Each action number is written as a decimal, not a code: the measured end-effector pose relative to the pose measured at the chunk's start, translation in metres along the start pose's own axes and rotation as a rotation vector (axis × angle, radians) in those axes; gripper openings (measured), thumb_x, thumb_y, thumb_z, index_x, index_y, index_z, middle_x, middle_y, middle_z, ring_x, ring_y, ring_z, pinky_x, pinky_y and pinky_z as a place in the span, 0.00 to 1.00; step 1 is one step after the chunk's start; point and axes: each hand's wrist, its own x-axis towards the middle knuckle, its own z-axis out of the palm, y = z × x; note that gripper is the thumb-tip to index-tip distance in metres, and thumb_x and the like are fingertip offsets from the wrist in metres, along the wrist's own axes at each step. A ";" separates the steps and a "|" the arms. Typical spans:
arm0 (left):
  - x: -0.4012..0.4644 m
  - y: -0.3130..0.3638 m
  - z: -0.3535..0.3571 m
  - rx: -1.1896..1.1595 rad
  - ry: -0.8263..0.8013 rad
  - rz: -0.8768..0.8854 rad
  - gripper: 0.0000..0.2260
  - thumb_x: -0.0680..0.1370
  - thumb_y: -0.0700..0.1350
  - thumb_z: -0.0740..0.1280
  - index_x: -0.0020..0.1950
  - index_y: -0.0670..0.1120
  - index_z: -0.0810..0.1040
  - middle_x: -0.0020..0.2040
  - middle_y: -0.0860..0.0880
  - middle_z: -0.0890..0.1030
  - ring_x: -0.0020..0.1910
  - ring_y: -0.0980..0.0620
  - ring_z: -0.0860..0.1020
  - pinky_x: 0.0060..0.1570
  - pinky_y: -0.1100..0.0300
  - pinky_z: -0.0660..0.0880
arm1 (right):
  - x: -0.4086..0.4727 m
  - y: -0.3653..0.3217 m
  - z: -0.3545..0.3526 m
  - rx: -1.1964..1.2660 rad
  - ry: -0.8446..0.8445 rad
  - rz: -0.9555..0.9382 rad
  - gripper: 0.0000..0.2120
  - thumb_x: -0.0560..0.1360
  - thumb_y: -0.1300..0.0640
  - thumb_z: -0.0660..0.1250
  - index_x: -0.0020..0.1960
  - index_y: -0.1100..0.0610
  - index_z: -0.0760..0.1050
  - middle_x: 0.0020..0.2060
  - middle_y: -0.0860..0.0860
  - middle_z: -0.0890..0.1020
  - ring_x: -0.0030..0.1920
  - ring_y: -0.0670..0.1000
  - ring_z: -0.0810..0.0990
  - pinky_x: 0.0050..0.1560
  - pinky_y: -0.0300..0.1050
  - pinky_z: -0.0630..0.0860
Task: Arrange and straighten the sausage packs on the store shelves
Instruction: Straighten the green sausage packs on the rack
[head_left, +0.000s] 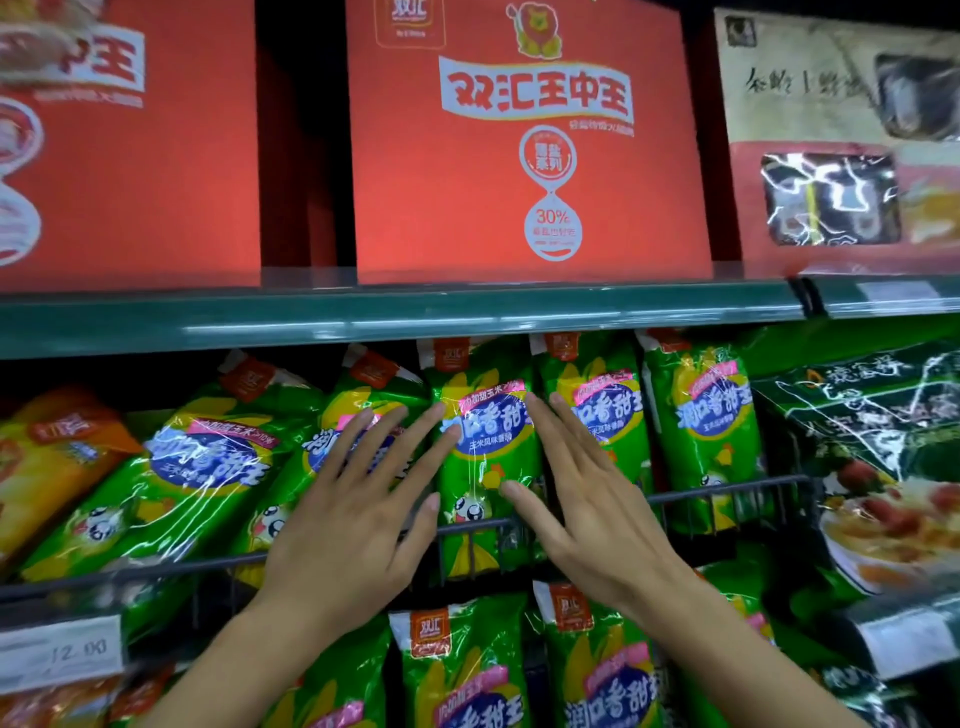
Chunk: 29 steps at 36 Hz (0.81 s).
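Both hands, left hand (337, 525) and right hand (592, 499), lie flat with straight fingers on the middle green sausage pack (485, 452) on the shelf (363, 317). Right packs (701, 415) stand upright; left packs (197, 467) lean, not yet straightened.

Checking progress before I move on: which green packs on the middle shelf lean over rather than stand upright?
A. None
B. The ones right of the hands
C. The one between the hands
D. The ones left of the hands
D: the leaning green packs tilt right, while the pack between the hands and the right-hand packs stand upright.
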 end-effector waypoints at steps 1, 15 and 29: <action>0.000 0.000 0.000 -0.001 0.001 0.001 0.26 0.86 0.57 0.46 0.84 0.54 0.50 0.84 0.56 0.49 0.82 0.51 0.51 0.79 0.45 0.50 | 0.002 0.001 -0.001 -0.018 -0.020 -0.003 0.36 0.81 0.33 0.49 0.82 0.45 0.38 0.80 0.37 0.42 0.78 0.36 0.34 0.78 0.39 0.45; -0.001 0.001 -0.003 -0.073 0.030 0.008 0.26 0.86 0.57 0.48 0.84 0.57 0.46 0.84 0.58 0.46 0.83 0.54 0.46 0.81 0.46 0.48 | -0.007 0.001 0.009 0.076 0.099 -0.080 0.31 0.82 0.37 0.51 0.81 0.50 0.57 0.81 0.38 0.50 0.80 0.40 0.49 0.76 0.34 0.48; -0.010 -0.010 -0.013 -0.312 0.231 -0.058 0.20 0.81 0.46 0.65 0.74 0.47 0.73 0.75 0.52 0.69 0.78 0.53 0.60 0.77 0.60 0.57 | 0.025 -0.022 0.044 0.065 0.183 -0.283 0.22 0.80 0.51 0.65 0.73 0.53 0.72 0.73 0.46 0.71 0.77 0.46 0.62 0.77 0.45 0.63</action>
